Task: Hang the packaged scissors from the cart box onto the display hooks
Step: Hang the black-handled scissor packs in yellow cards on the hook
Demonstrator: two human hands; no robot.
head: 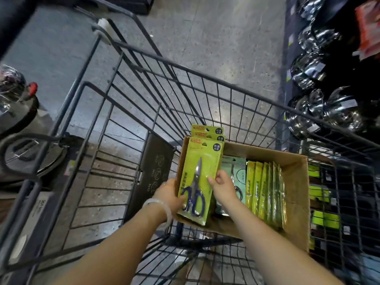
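Note:
A stack of yellow-green packs of blue-handled scissors [198,171] stands tilted at the left end of the cardboard box [296,182] inside the wire cart [144,83]. My left hand [171,195] grips the stack's lower left edge, thumb on the front pack. My right hand [221,186] pinches the stack's right edge. Two more pack tops [207,130] peek out behind the front one. No display hooks can be made out.
Several more yellow-green packs [265,190] stand on edge in the box's right half, with a pale green pack [236,171] lying beside them. Shiny steel pots [320,112] fill shelves at the right. A cooker [14,103] sits at the left. Grey floor lies beyond the cart.

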